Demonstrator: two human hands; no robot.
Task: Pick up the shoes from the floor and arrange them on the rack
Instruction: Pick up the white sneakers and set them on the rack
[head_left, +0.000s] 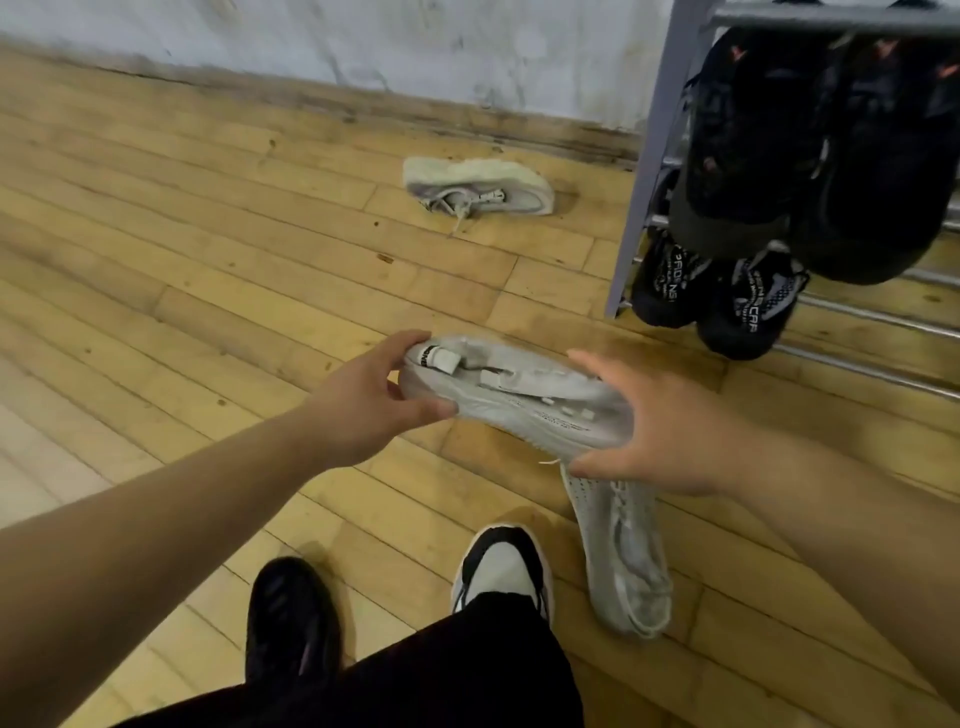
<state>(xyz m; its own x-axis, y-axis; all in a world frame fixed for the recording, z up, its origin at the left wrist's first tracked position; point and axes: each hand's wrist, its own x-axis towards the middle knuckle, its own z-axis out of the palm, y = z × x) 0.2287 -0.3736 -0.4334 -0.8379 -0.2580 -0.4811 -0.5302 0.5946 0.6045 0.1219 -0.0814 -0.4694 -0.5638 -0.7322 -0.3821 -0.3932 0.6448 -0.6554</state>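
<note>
I see a plank floor (208, 260) running to a pale wall (363, 47) on the far side. At far right stands the rack (660, 156), with dark shoes (753, 130) on its bars, one pair high and one lower. My view looks down my own legs to my feet (504, 566) at the near edge. Between the hands, lifted off the floor, is the grey shoe (519, 400), lying crosswise near the rack's foot. Its mate (623, 561) lies on the floor just right of my feet, partly under the right hand. A pale shoe (478, 184) lies on its side far off by the wall. The left hand (363, 400) grips the grey shoe's left end, fingers curled over, thumb beneath. The right hand (670, 431) is spread wide at the other end, fingers straight; I cannot tell if they press.
</note>
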